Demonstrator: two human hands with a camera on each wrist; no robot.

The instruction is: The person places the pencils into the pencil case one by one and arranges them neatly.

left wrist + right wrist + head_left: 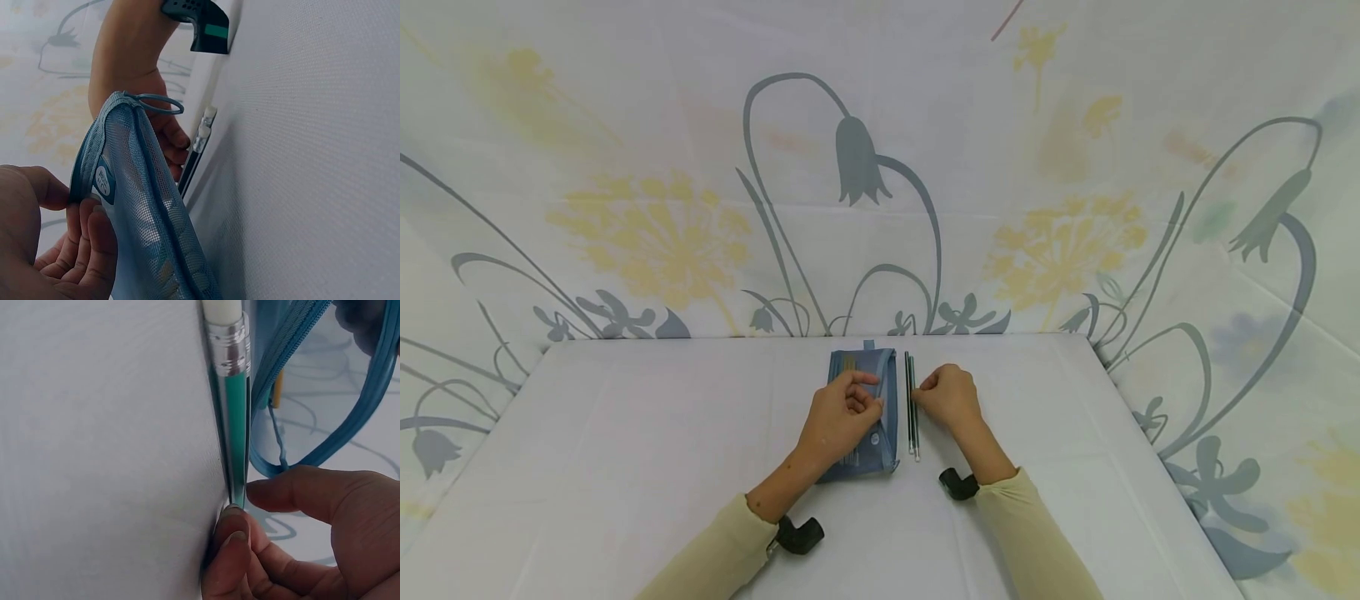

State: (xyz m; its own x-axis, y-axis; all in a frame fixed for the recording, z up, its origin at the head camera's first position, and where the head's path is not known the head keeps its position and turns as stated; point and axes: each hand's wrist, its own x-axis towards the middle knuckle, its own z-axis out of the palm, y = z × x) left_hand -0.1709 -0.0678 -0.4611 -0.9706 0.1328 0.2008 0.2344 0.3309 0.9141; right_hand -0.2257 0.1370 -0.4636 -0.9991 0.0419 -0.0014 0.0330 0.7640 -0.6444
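A blue mesh pencil pouch [876, 457] with a zip lies on the white table in the head view. My left hand [838, 417] is over it, and in the left wrist view the thumb and fingers pinch the pouch's raised edge beside a small oval label [103, 180]. Just right of the pouch, two slim pencils [912, 429] lie side by side. They are green and dark, with silver ferrules and white erasers [222, 310]. My right hand [951, 396] pinches at the pencils with thumb and fingertips, partly hiding their lower length in the right wrist view.
The white-covered table [662, 433] meets a flower-printed cloth backdrop [700, 125] at its far edge and sides. Black wrist mounts [800, 536] hang below both wrists. Through the mesh, several slender items show inside the pouch.
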